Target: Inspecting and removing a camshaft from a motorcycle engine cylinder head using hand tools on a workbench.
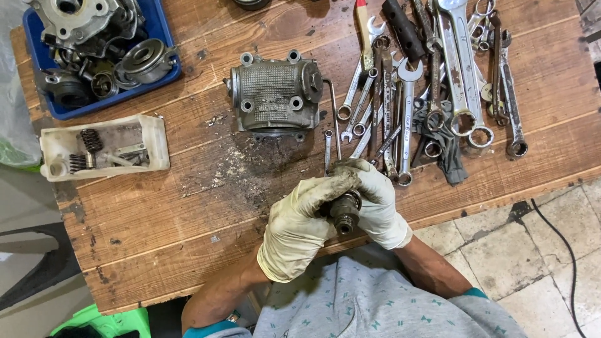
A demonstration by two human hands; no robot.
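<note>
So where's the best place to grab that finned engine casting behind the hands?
Probably across the two flat ends of the engine casting, coming straight down from above. It sits flat and clear of the wrenches, and its ribbed top gives no easy pinch.

Workbench layout around two gloved hands.
Both hands [335, 209] met at the near table [156, 250] edge, fingers [325, 191] around a small cylindrical part [344, 213]. An engine casting [275, 94] lay beyond the fingertips, spanners [432, 81] to their right, two parts trays [103, 147] far left.
</note>
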